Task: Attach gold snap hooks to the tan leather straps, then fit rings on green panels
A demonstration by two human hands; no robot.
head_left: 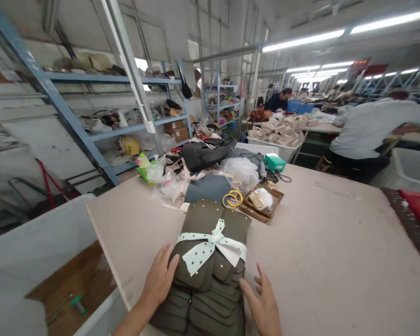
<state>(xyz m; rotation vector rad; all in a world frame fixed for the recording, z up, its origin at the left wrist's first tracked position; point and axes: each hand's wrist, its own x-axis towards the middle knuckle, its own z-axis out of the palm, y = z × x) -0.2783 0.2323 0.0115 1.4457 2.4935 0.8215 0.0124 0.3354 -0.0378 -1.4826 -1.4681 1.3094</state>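
A stack of dark olive flat pieces [210, 308] with small shiny studs lies on the table in front of me. Round its upper part runs a pale mint dotted ribbon [198, 257], tied in a bow. My left hand [160, 275] rests against the stack's left side, fingers stretched out. On the other side, my right hand [262, 301] is open with spread fingers, its thumb close to the stack's edge; whether it touches I cannot tell. Neither hand grips anything.
Behind the stack are yellow rings [233, 199], a cardboard tray [262, 203] with gold studs, plastic bags, a black bag [208, 153] and a green box [275, 162]. A white bin [56, 252] stands left of the table [329, 242]. A person in a light shirt [374, 126] sits at right.
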